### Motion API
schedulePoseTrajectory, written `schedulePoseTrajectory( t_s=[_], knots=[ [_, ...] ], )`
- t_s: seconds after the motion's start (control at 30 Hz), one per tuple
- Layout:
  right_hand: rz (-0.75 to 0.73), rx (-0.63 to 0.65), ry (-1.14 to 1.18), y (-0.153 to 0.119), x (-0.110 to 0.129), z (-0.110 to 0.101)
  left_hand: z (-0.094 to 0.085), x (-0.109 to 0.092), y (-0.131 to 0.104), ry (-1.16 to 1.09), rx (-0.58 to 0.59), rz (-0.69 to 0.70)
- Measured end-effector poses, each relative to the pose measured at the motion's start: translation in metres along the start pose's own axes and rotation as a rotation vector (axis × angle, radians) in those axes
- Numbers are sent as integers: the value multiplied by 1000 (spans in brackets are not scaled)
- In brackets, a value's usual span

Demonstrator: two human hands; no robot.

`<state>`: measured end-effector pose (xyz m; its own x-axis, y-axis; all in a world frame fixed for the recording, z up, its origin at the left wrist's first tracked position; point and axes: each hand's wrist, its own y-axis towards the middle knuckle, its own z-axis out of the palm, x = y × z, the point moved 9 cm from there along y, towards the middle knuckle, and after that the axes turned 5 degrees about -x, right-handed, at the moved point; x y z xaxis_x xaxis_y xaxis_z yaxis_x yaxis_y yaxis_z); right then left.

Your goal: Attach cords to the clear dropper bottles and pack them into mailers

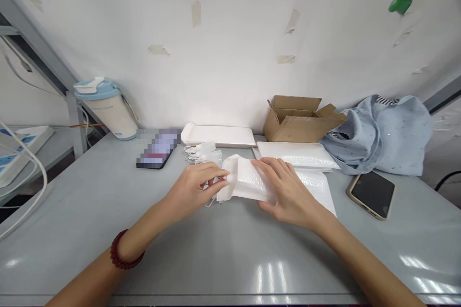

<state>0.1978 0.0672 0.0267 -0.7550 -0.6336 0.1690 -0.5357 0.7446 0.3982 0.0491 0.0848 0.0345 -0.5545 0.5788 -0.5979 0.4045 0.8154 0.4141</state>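
A white bubble envelope (248, 180) is held between both hands above the grey table (201, 259). My left hand (201, 184) pinches the edge of its flap at the left end. My right hand (283, 189) grips its right part, thumb below and fingers on top. Just behind my left hand lie small white items with looped cords (205, 153), partly hidden. More white bubble envelopes lie behind and under my right hand, one (298, 154) farther back and one (320, 189) nearer. Another stack of white envelopes (219, 135) rests by the wall.
A tumbler (111, 110) and a phone with a lit screen (158, 148) stand and lie at the left. An open cardboard box (298, 124), a light blue cloth bag (389, 134) and a dark-screened phone (372, 194) are at the right. White cables hang at far left.
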Motion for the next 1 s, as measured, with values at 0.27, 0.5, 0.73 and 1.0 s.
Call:
schedulePoseTrajectory(
  t_s=[0.27, 0.5, 0.73, 1.0],
  knots=[
    [-26, 9, 46, -1, 12, 2, -14, -5, -5, -70, -242, -52],
    [-85, 45, 56, -4, 28, 6, 5, 31, -7, -422, -28, -454],
    [-105, 61, 95, -6, 36, 10, 23, 32, -11, -602, 77, -573],
    [-130, 80, 153, -9, 45, 14, 42, 23, -17, -602, 147, -578]
  ],
)
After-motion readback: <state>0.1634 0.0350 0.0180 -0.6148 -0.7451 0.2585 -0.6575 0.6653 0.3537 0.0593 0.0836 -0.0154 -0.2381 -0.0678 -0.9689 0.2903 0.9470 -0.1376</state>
